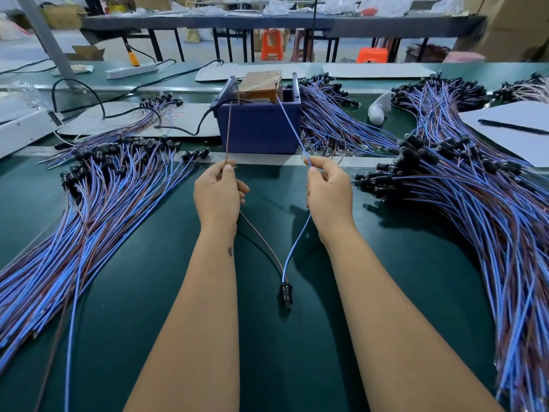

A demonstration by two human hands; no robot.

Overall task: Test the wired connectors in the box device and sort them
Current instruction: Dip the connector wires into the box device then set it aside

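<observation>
A blue box device (pixel 259 126) stands at the middle of the green table, with a brown block inside its open top. My left hand (pixel 219 194) pinches a brown wire (pixel 228 132) whose far end reaches into the box. My right hand (pixel 328 195) pinches a blue wire (pixel 292 129) that also runs up to the box. Both wires hang down between my forearms and meet at one black connector (pixel 286 293) lying on the table.
A large pile of blue and brown wired connectors (pixel 101 197) fans out on the left, and a bigger pile (pixel 463 185) on the right. A black power cable (pixel 190 130) enters the box from the left. White sheets (pixel 511 129) lie far right. Benches and stools stand behind.
</observation>
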